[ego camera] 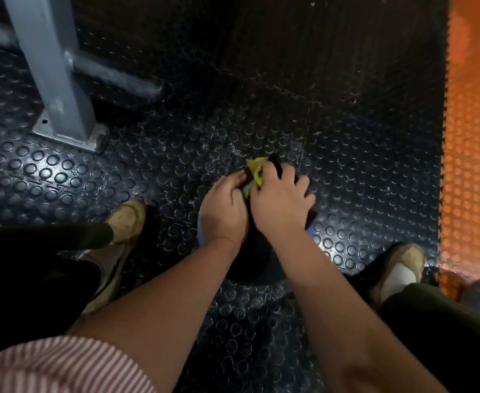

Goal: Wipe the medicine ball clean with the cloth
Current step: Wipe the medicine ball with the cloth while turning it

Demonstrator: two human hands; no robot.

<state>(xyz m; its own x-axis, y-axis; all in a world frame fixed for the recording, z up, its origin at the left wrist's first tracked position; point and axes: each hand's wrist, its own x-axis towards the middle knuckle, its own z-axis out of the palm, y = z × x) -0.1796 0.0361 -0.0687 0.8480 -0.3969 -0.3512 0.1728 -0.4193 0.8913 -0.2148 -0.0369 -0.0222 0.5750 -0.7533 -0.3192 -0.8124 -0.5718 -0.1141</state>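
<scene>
Medicine ball (250, 259), round, black rubber with a blue band, lies under our fingers. Our right hand (281, 205) curls its fingers over the crumpled yellow-green cloth (254, 168), pressing it on the ball's far top. Our left hand (223, 211) cups the left side, fingers bent round it, thumb touching the cloth. The ball rests on the black studded rubber floor (176, 165) between our 2 tan shoes (125, 219). A grey steel post (54, 80) stands well to the left, and an orange studded mat (471, 137) lies at the right. We judge that wiping is underway. How much is clean we cannot tell, and the underside likely remains.
</scene>
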